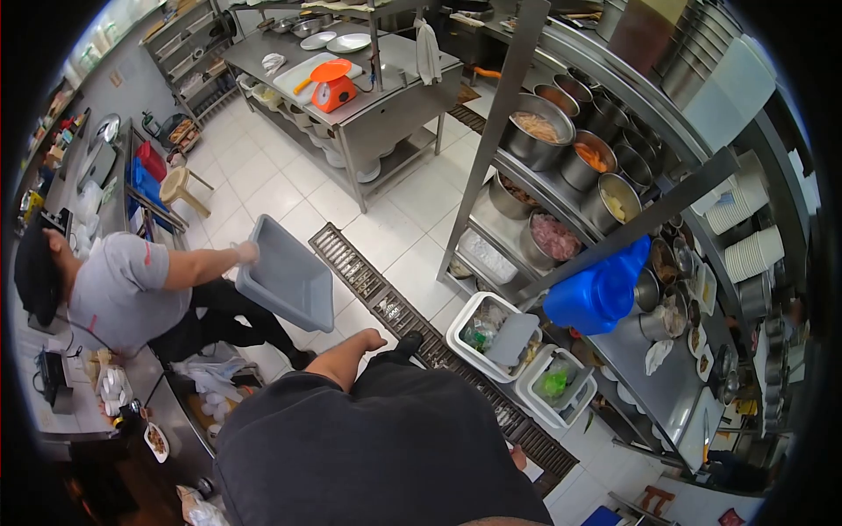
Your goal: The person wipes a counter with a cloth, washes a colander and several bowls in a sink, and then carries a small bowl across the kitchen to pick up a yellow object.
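My left hand [374,339] hangs at my side over the tiled floor, beside my dark shoe [409,343]. Its fingers are curled in, and nothing shows in them. Only a small part of my right hand [518,457] shows past my dark shirt [368,447]; its fingers are mostly hidden. Something white and flat [532,470] lies right by it, and whether the hand touches it is unclear. To the left, a co-worker [132,280] in a grey shirt grips the rim of an empty grey tub [294,279].
A metal floor drain grate [377,298] runs past my feet. Two white bins [491,336] stand beside it, below a rack of food pots [539,131] and a blue container [596,294]. An orange scale [332,86] sits on the steel table [395,101] ahead.
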### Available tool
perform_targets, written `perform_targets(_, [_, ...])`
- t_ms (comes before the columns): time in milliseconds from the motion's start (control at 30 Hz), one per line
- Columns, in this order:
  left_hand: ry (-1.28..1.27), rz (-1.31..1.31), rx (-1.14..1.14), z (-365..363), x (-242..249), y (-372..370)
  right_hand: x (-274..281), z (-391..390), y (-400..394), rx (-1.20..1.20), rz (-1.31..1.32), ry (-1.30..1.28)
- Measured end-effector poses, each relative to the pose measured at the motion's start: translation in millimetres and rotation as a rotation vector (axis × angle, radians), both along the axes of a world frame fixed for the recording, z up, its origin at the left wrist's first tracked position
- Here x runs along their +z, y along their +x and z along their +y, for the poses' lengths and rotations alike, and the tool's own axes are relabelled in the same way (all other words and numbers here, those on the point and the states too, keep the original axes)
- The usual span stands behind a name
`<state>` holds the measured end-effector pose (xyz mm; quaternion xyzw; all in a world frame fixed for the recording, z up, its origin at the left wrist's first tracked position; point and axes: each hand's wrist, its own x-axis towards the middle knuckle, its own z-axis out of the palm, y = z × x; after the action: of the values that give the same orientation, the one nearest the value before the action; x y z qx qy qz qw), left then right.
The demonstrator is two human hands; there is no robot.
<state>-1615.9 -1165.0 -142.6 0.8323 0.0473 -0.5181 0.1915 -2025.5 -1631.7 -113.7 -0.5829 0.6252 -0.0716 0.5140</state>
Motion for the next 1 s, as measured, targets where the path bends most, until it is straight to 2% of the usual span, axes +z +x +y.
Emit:
perform_targets(367, [-0.008, -0.058, -0.015, 4, 3, -6, -47, 11, -24, -0.275, 0.001, 0.309])
perform_targets(433, [-0.008, -0.055, -0.003, 4, 4, -9, -61, 11, -32, -0.245, 0.0, 0.329])
perform_targets(467, [-0.006, -0.041, 0.012, 3, 6, -10, -69, 10, -34, -0.157, -0.014, 0.298])
perform_targets(533, [-0.003, -0.025, 0.023, 2, 10, -12, -77, -5, -44, 0.352, -0.084, 0.002])
perform_targets(600, [-0.002, -0.021, 0.019, 2, 12, -13, -79, -10, -48, 0.554, -0.062, -0.136])
perform_targets(700, [0.004, -0.015, 0.011, 1, 7, -13, -76, -8, -41, 0.501, 0.043, -0.206])
perform_targets(733, [-0.001, -0.02, 0.004, 1, 4, -13, -81, -9, -43, 0.555, 0.038, -0.303])
perform_targets(800, [-0.013, -0.033, -0.006, 1, -1, -11, -89, -10, -46, 0.537, -0.012, -0.312])
perform_targets(900, [-0.06, -0.17, 0.016, -3, 8, -18, -65, -6, -34, 0.416, 0.006, -0.15])
perform_targets(967, [-0.066, -0.134, 0.072, -7, 5, -20, -60, -16, -32, 0.703, 0.086, -0.25])
perform_targets(1000, [-0.058, -0.115, 0.06, -10, 10, -16, -70, -17, -41, 0.947, 0.251, -0.414])
